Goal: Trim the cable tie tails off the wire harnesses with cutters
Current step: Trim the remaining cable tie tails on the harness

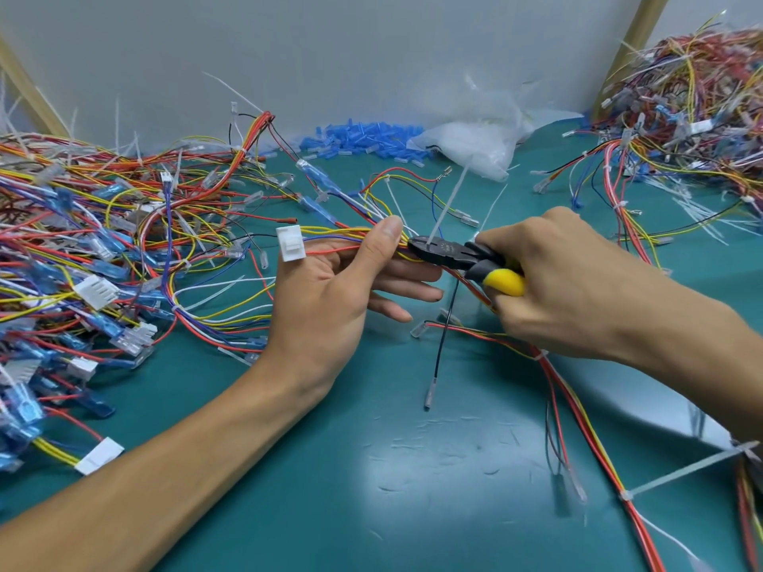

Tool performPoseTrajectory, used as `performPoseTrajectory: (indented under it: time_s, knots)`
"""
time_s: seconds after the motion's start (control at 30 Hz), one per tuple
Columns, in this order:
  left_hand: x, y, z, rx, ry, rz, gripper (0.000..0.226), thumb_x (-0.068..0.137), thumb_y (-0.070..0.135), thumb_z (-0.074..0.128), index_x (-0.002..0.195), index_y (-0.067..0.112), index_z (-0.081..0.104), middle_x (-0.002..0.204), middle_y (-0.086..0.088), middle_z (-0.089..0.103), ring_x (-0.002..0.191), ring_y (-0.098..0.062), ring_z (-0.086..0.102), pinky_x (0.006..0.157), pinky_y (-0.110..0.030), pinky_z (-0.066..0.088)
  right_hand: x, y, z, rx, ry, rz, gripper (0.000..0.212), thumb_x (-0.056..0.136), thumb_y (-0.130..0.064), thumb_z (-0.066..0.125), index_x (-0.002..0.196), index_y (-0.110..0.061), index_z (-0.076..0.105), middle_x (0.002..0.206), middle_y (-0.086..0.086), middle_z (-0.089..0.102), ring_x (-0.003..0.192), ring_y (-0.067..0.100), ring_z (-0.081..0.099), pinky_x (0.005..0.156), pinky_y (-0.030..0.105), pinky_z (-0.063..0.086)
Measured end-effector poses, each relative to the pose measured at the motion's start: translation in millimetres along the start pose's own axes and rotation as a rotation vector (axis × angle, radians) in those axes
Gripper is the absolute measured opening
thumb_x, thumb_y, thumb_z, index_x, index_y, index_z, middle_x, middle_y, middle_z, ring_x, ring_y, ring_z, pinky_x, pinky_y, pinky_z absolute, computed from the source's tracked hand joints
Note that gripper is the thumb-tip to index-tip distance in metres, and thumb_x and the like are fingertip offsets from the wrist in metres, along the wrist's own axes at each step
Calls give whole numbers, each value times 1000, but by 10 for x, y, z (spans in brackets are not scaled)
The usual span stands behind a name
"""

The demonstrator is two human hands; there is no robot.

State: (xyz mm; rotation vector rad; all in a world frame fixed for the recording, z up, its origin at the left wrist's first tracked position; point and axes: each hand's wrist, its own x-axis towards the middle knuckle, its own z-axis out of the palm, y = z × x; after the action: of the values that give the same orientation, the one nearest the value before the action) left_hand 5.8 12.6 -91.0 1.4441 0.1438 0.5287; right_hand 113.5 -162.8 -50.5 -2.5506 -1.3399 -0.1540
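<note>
A teal table mat filled the view, backed by a grey wall. A wide heap of wire harnesses sprawled over its left side, red, yellow and blue wires tangled with white plugs and clear blue sleeves. A 2nd harness pile rose at the far right corner, bristling with white tie tails. Between them by the wall sat a crumpled clear plastic bag and, just to its left, a low drift of loose blue sleeves.

The left hand was held palm up at centre, pinching 1 harness between thumb and forefinger, the other fingers spread straight beneath it. The right hand was wrapped tight round the yellow-and-black handles of the cutters. The black nose of the tool met the harness just beside the left thumb tip, its jaws set at the base of a cable tie tail that stood up and leaned right. Whether the tail was severed could not be told. The harness's white connector stuck out by the left wrist side.
</note>
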Motion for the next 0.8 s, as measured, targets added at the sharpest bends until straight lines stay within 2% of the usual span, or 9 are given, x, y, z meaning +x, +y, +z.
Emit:
performPoseTrajectory:
  time_s: [0.27,0.53,0.8]
  knots:
    - [-17,16,6,-2,-17,10,33,107,25,55,89,7,75,84,-14,80,73,-32,79,49,-25,57,-17,26,-11,41,-4,-53,20,86,-15,59,69,-13,48,55,14,43,57,39,39,50,43,37]
    - [-23,38,10,-7,-21,16,33,108,25,54,89,9,76,85,-14,80,73,-32,78,49,-24,56,-23,39,-10,91,-29,-48,25,88,-14,60,67,-15,45,55,13,41,56,38,36,49,39,28]
    - [-31,56,12,-22,-19,12,33,107,26,55,86,13,77,85,-15,79,72,-33,78,49,-26,57,-30,56,-2,142,-46,-47,27,92,-15,60,68,-14,47,57,14,43,57,37,36,50,40,31]
